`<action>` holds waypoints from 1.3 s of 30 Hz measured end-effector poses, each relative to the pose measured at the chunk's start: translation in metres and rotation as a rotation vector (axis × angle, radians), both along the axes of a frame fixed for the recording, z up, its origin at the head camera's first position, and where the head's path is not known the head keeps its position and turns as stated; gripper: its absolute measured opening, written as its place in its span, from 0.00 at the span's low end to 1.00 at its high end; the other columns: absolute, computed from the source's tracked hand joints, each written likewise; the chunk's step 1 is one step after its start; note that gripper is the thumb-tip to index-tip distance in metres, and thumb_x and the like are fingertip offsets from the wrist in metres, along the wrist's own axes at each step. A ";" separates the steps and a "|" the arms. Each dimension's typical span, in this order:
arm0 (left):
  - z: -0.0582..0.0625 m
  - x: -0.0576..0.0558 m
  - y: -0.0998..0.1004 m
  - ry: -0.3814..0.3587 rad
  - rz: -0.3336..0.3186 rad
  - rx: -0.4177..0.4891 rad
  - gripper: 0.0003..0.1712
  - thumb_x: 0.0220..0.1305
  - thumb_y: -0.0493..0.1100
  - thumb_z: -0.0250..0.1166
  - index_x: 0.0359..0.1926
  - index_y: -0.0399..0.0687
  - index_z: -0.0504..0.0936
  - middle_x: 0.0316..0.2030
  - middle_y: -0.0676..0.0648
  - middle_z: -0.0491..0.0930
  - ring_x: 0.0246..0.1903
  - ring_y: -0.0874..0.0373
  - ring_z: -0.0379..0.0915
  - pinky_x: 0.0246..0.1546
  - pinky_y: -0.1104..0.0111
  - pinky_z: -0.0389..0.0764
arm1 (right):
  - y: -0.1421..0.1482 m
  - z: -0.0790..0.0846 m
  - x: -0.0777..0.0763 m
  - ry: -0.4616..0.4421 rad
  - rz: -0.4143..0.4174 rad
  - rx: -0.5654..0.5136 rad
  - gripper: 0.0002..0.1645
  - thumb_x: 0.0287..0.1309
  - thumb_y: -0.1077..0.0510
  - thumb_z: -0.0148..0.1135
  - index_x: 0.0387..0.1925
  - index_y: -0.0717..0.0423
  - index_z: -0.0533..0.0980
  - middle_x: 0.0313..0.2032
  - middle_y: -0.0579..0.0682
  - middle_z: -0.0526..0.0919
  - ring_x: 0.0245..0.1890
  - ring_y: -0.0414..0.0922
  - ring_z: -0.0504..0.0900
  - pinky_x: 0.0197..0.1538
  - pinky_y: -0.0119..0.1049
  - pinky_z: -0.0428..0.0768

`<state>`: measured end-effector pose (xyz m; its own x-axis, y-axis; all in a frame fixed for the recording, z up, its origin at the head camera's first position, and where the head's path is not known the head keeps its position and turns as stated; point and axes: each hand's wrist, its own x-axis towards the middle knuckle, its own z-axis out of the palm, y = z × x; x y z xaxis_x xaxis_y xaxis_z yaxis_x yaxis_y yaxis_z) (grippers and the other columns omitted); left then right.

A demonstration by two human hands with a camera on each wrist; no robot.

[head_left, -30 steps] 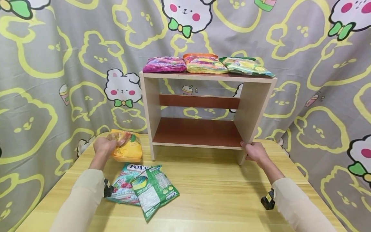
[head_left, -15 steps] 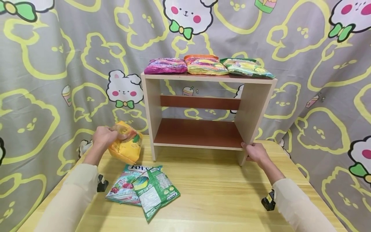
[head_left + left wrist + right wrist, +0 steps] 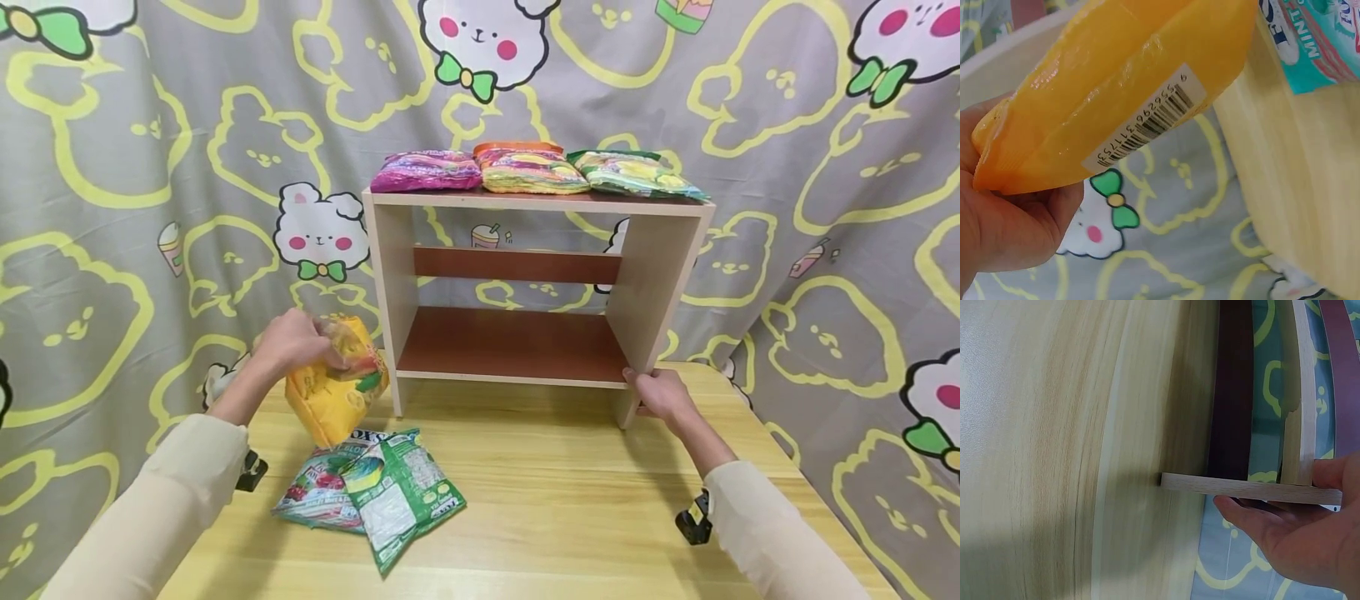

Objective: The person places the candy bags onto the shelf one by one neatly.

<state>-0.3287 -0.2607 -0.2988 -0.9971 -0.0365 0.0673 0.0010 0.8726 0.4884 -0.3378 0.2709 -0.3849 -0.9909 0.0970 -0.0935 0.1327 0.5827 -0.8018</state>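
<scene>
My left hand (image 3: 296,342) grips a yellow candy bag (image 3: 330,404) by its upper end and holds it tilted above the table, left of the shelf. In the left wrist view, the bag (image 3: 1129,94) shows a barcode, and the fingers wrap around its end. My right hand (image 3: 663,393) grips the lower right side panel of the small wooden shelf (image 3: 517,346); in the right wrist view the thumb lies on one face of the panel (image 3: 1241,486) and fingers on the other. Below the yellow bag lie a teal Fox's bag (image 3: 318,492) and, overlapping it, a green bag (image 3: 408,492).
On the shelf's top board lie a purple bag (image 3: 427,171), an orange-yellow bag (image 3: 528,169) and a green-yellow bag (image 3: 637,173). A patterned curtain (image 3: 225,192) hangs behind and beside the wooden table (image 3: 570,500).
My left hand has lifted the yellow bag off the table and brought it right and nearer, tilting it; it now covers part of the Fox's bag. My right hand stays on the shelf.
</scene>
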 end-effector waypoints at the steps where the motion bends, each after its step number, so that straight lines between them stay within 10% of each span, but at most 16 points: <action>1: 0.002 0.001 0.002 -0.003 -0.018 -0.010 0.23 0.42 0.48 0.79 0.18 0.48 0.69 0.14 0.53 0.67 0.18 0.57 0.67 0.19 0.68 0.71 | 0.000 0.000 0.000 -0.001 0.002 -0.001 0.39 0.75 0.44 0.45 0.65 0.77 0.67 0.64 0.74 0.70 0.59 0.65 0.78 0.53 0.47 0.86; 39: 0.044 0.029 0.090 -0.125 -0.421 -0.205 0.30 0.44 0.41 0.80 0.12 0.53 0.62 0.12 0.56 0.55 0.15 0.63 0.51 0.18 0.72 0.57 | 0.002 -0.001 -0.001 0.002 0.005 0.008 0.40 0.75 0.43 0.45 0.66 0.77 0.67 0.66 0.75 0.67 0.62 0.66 0.75 0.52 0.46 0.87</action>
<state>-0.2995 -0.1709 -0.2544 -0.9234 0.3731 -0.0901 0.3267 0.8872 0.3256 -0.3386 0.2729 -0.3863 -0.9915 0.0932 -0.0909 0.1286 0.5898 -0.7972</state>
